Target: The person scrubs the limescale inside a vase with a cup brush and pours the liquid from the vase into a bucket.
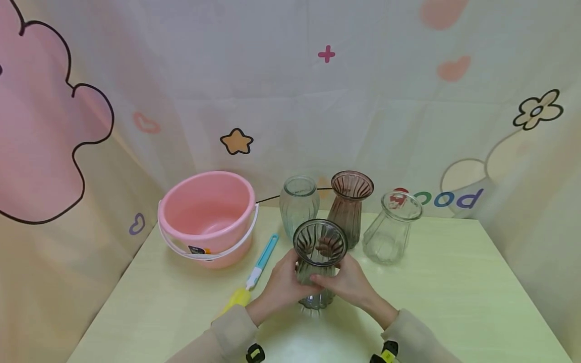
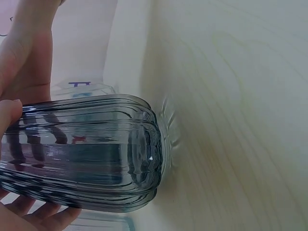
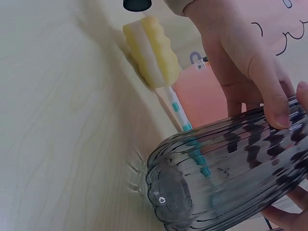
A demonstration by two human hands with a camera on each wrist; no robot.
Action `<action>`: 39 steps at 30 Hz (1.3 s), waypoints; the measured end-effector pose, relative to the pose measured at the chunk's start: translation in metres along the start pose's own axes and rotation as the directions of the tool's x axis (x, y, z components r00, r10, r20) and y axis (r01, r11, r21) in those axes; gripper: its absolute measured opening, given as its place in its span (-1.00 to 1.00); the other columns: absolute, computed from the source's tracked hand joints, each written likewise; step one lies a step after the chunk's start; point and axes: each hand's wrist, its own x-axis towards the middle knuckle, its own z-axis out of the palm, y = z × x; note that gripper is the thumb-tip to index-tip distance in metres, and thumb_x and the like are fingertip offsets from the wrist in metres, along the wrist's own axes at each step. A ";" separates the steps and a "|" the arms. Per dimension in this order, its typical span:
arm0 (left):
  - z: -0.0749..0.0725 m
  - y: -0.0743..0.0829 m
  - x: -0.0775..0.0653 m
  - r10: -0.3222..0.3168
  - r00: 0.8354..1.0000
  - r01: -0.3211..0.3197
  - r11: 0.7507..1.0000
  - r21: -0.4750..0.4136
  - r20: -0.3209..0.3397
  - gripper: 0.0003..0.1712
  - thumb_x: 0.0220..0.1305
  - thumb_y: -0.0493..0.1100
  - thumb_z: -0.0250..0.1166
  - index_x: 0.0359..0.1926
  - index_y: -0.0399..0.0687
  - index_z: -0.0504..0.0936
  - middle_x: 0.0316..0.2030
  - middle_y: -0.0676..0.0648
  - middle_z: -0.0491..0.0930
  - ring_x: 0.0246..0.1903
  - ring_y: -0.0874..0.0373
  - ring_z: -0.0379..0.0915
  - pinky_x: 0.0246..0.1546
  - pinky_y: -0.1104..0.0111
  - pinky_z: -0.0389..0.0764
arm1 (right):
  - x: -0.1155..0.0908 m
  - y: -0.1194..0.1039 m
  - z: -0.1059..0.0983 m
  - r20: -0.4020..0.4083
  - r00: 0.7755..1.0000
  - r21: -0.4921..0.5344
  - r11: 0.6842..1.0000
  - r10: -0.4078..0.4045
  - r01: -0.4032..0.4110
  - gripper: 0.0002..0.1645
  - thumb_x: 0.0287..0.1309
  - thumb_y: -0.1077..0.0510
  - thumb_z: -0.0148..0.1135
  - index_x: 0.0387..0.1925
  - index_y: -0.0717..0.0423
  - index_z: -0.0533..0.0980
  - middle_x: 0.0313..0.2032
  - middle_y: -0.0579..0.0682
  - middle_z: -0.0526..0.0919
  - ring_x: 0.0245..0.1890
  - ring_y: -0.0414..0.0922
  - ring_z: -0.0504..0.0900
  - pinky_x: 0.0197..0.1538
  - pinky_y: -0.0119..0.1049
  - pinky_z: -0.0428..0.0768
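Observation:
A dark grey ribbed glass vase (image 1: 316, 297) with a flared rim is gripped from both sides at the front middle of the table. My left hand (image 1: 290, 280) holds its left side and my right hand (image 1: 351, 282) its right, thumbs across the front. In the left wrist view the base of the grey vase (image 2: 96, 154) is close to the tabletop; whether it touches I cannot tell. Fingers show through the glass of the vase (image 3: 231, 163) in the right wrist view. Behind it stand a clear vase (image 1: 290, 206), a reddish-brown vase (image 1: 347, 217) and another clear vase (image 1: 386, 242).
A pink bucket (image 1: 213, 247) with a white handle stands at the back left. Between it and my left arm lies a sponge brush (image 1: 260, 262) with a blue handle and yellow head. A patterned curtain (image 1: 281, 116) hangs behind the pale wooden table (image 1: 463, 292).

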 end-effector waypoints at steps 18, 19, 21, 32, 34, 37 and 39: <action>-0.002 -0.014 0.004 -0.005 0.999 0.004 1.000 0.012 0.050 -0.07 -0.19 0.02 0.49 0.22 -0.03 0.25 0.10 -0.06 0.44 0.12 0.07 0.36 0.05 0.14 0.45 | 0.005 0.009 0.009 0.003 0.999 0.002 0.999 0.040 -0.040 -0.13 -0.17 0.06 0.47 0.20 0.00 0.25 0.10 0.05 0.48 0.06 0.00 0.49 -0.04 0.01 0.51; -0.002 -0.014 0.004 -0.008 0.998 0.008 1.000 0.011 0.056 -0.06 -0.17 0.03 0.49 0.23 -0.04 0.24 0.11 -0.07 0.42 0.14 0.06 0.34 0.07 0.13 0.44 | 0.005 0.010 0.010 0.005 0.999 0.003 0.999 0.042 -0.042 -0.14 -0.16 0.07 0.46 0.20 0.00 0.26 0.09 0.04 0.49 0.06 0.00 0.49 -0.03 0.00 0.51; -0.004 -0.013 0.003 -0.027 0.996 0.027 1.000 0.005 0.083 -0.03 -0.16 0.03 0.48 0.26 -0.05 0.20 0.15 -0.08 0.38 0.17 0.05 0.31 0.10 0.13 0.41 | 0.005 0.011 0.010 0.002 0.999 0.002 0.999 0.037 -0.037 -0.16 -0.15 0.06 0.45 0.20 0.02 0.26 0.09 0.04 0.49 0.06 0.01 0.49 -0.03 0.01 0.51; -0.050 -0.005 0.028 -0.182 0.943 0.070 0.927 0.368 0.280 -0.17 -0.12 -0.24 0.36 0.24 -0.21 0.26 0.14 -0.26 0.36 0.16 -0.15 0.29 0.09 0.05 0.38 | 0.005 0.011 0.012 -0.017 0.998 -0.024 0.998 0.059 -0.059 -0.13 -0.15 0.04 0.46 0.22 -0.07 0.23 0.13 0.05 0.45 0.11 0.04 0.46 0.00 0.04 0.50; -0.051 -0.019 0.039 -0.225 0.932 0.079 0.892 0.445 0.285 -0.22 -0.09 -0.20 0.36 0.20 -0.25 0.29 0.08 -0.29 0.40 0.09 -0.18 0.35 0.02 0.06 0.42 | 0.006 0.012 0.013 -0.011 0.998 -0.020 0.997 0.069 -0.069 -0.12 -0.15 0.04 0.45 0.22 -0.07 0.22 0.14 0.05 0.43 0.12 0.04 0.45 0.01 0.05 0.49; -0.051 -0.034 0.056 -0.317 0.906 0.127 0.837 0.532 0.282 -0.31 -0.09 -0.19 0.36 0.10 -0.30 0.35 -0.06 -0.28 0.46 -0.10 -0.15 0.44 -0.13 0.10 0.48 | 0.006 0.012 0.013 -0.008 0.997 -0.016 0.997 0.073 -0.073 -0.12 -0.15 0.04 0.45 0.22 -0.06 0.23 0.15 0.05 0.43 0.12 0.04 0.45 0.03 0.05 0.48; -0.048 -0.044 0.064 -0.380 0.886 0.169 0.796 0.581 0.265 -0.37 -0.10 -0.17 0.36 0.03 -0.31 0.38 -0.14 -0.26 0.49 -0.16 -0.12 0.46 -0.19 0.12 0.48 | 0.006 0.012 0.014 -0.005 0.997 -0.019 0.997 0.076 -0.076 -0.13 -0.15 0.04 0.46 0.22 -0.06 0.23 0.15 0.05 0.43 0.13 0.03 0.44 0.04 0.04 0.47</action>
